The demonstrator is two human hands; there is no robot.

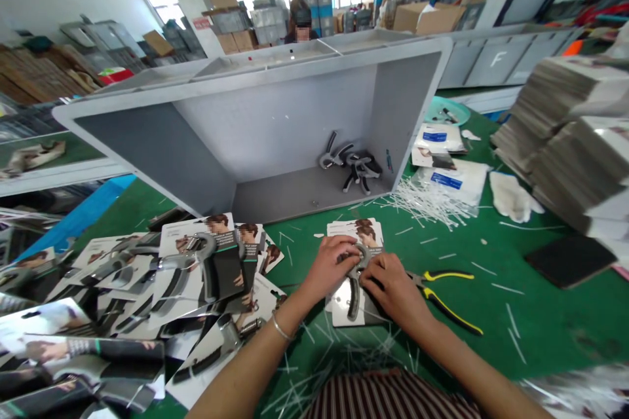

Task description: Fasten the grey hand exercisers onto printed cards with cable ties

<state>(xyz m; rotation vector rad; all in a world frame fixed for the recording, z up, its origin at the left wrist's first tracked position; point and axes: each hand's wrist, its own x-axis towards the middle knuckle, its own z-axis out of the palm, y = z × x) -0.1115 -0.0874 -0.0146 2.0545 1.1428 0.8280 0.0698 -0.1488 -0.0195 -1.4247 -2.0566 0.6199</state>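
A hand grip strengthener [354, 298] with grey and black handles lies on a printed backing card [341, 314] in front of me. My left hand [335, 266] curls over its upper part, fingers closed around the spring end. From the right, my right hand [393, 285] pinches close to the handles; whatever is between its fingertips is hidden. Cutting pliers with yellow-and-black handles [455, 315] lie just right of that hand, jaws toward it. Beneath the top card, more cards [334, 229] are stacked.
Carded grip strengtheners [196, 275] are heaped at left. A grey crate [265, 72] on its side holds several loose ones [361, 167]. White zip ties [432, 203], a glove [514, 198], a dark flat object [570, 260] and card stacks [580, 144] lie right. A person [299, 19] is behind.
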